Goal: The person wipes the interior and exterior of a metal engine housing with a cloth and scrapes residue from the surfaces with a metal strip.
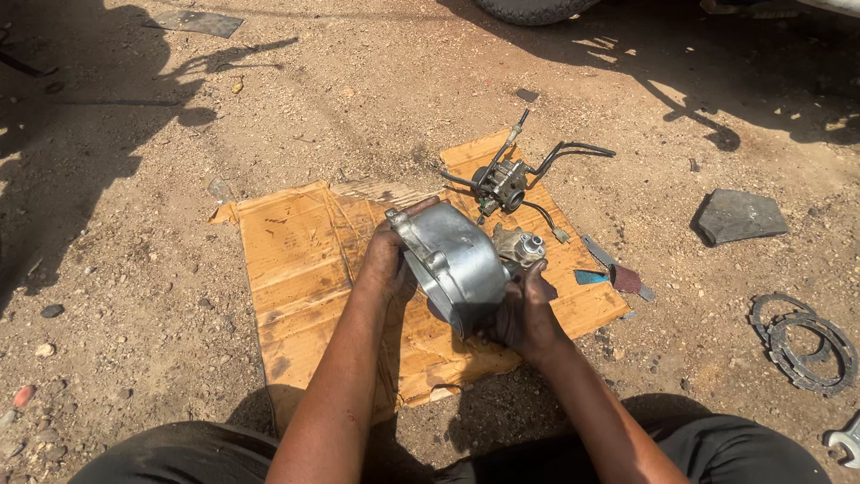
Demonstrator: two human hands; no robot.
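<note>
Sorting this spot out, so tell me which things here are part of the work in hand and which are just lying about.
In hand: metal engine cover, held by left hand and right hand; cardboard.
Lying about: carburettor with hoses, ring plates, dark slab.

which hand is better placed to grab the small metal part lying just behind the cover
Right, probably. The right hand holds the cover's lower edge beside the small metal part; the left hand grips the far side.

Harsh bright sunlight, hard dark shadows on dirt; sharp focus, slight edge distortion
</note>
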